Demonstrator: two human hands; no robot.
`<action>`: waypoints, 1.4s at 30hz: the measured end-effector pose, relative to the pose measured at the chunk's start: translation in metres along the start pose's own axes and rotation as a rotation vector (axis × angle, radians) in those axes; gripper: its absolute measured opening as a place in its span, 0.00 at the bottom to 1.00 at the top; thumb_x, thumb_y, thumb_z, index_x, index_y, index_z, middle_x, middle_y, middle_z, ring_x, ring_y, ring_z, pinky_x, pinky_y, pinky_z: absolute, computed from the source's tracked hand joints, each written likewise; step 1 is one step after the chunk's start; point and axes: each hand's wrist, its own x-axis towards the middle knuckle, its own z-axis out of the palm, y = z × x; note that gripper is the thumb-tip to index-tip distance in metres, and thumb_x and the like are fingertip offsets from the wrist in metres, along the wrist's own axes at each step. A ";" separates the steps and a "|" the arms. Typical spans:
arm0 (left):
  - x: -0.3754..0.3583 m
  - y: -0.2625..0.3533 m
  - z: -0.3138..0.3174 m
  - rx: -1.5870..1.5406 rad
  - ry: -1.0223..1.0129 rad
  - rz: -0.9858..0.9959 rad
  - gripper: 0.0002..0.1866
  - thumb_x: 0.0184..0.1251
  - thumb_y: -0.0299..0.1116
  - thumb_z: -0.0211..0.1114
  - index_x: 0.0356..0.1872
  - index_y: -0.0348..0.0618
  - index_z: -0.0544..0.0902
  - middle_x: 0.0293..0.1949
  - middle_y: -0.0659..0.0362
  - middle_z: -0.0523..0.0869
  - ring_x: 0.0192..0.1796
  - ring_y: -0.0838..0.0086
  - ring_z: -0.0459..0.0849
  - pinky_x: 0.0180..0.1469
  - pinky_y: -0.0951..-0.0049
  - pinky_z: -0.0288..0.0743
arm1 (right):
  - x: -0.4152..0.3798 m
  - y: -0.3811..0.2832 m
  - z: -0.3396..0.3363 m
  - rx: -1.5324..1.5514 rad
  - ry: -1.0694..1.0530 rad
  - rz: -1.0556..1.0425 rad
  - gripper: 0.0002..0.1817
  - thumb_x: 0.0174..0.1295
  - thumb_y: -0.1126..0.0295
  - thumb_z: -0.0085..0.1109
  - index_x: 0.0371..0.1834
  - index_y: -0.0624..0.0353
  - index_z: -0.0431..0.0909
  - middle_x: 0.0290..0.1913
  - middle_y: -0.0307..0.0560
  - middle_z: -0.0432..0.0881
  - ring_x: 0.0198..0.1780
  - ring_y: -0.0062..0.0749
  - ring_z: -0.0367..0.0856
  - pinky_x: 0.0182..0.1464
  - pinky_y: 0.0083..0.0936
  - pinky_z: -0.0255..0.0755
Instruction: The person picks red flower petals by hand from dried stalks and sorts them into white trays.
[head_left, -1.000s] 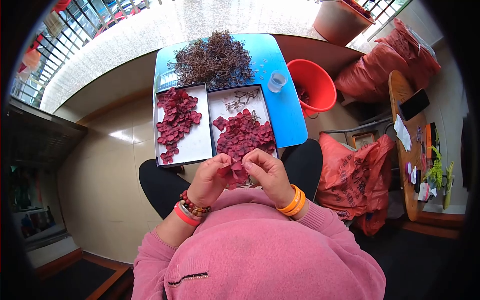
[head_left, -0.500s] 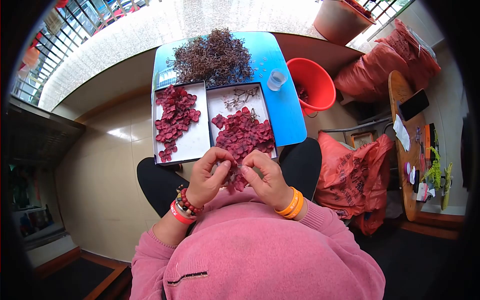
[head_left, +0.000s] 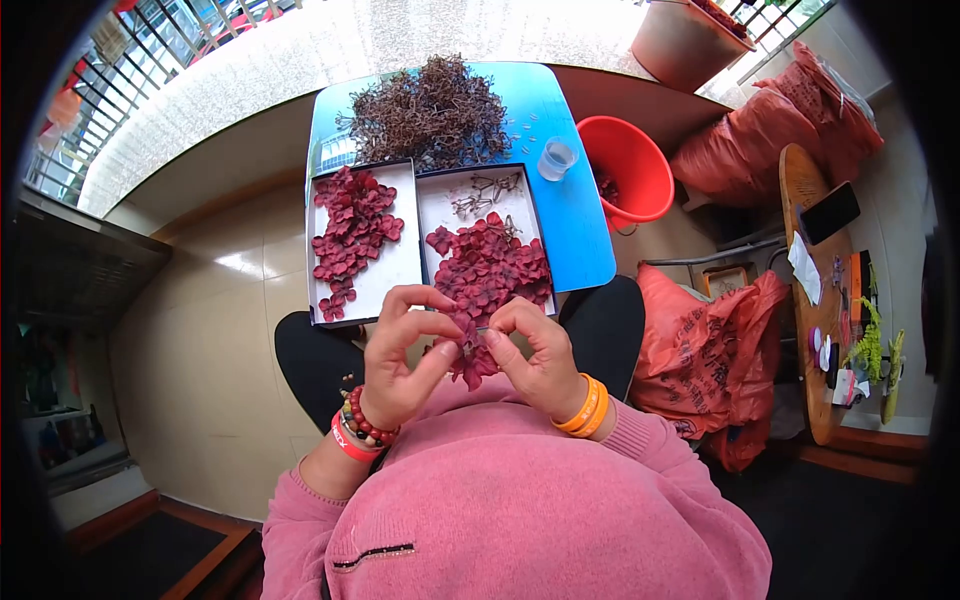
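Dark red petals [head_left: 474, 362] hang in front of my lap between my two hands. My right hand [head_left: 535, 352] pinches them from the right, thumb against fingers. My left hand [head_left: 408, 355] is at their left side, its fingers curved and spread, thumb tip close to the petals; whether it touches them is unclear. Beyond my hands lies the right box [head_left: 433, 195], holding a heap of red flowers [head_left: 490, 262] and a few brown stems [head_left: 485, 195]. The left white box [head_left: 388, 270] holds more red flowers [head_left: 350, 232].
On the blue table [head_left: 585, 240] are a pile of brown stems [head_left: 428, 112], a clear cup [head_left: 556, 160] and small clear bits. A red bucket [head_left: 640, 170] stands right of it. Red bags [head_left: 700, 350] and a wooden table [head_left: 820, 400] with a phone are farther right.
My left hand has opened its fingers and moved slightly left, away from the petals. My right hand has stayed nearly in place, still pinching.
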 end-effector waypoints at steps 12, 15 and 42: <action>0.001 -0.018 0.007 -0.059 -0.240 -0.260 0.04 0.52 0.27 0.59 0.30 0.41 0.78 0.38 0.56 0.79 0.46 0.66 0.75 0.54 0.66 0.67 | -0.001 0.008 -0.002 0.182 -0.203 0.261 0.10 0.69 0.71 0.53 0.30 0.62 0.74 0.30 0.38 0.76 0.31 0.17 0.73 0.34 0.18 0.68; 0.007 -0.012 0.000 -0.124 -0.315 -0.349 0.03 0.56 0.26 0.58 0.30 0.40 0.77 0.29 0.61 0.80 0.35 0.74 0.77 0.42 0.73 0.71 | 0.001 0.008 -0.003 0.402 -0.231 0.451 0.08 0.70 0.70 0.51 0.32 0.60 0.74 0.28 0.36 0.77 0.30 0.16 0.73 0.33 0.17 0.69; 0.006 -0.018 -0.004 -0.620 -0.481 -0.871 0.04 0.65 0.29 0.59 0.31 0.43 0.77 0.23 0.64 0.80 0.21 0.86 0.75 0.22 0.85 0.67 | 0.009 -0.005 -0.011 0.020 -0.307 -0.239 0.08 0.52 0.79 0.65 0.35 0.59 0.78 0.42 0.44 0.75 0.44 0.34 0.76 0.50 0.28 0.69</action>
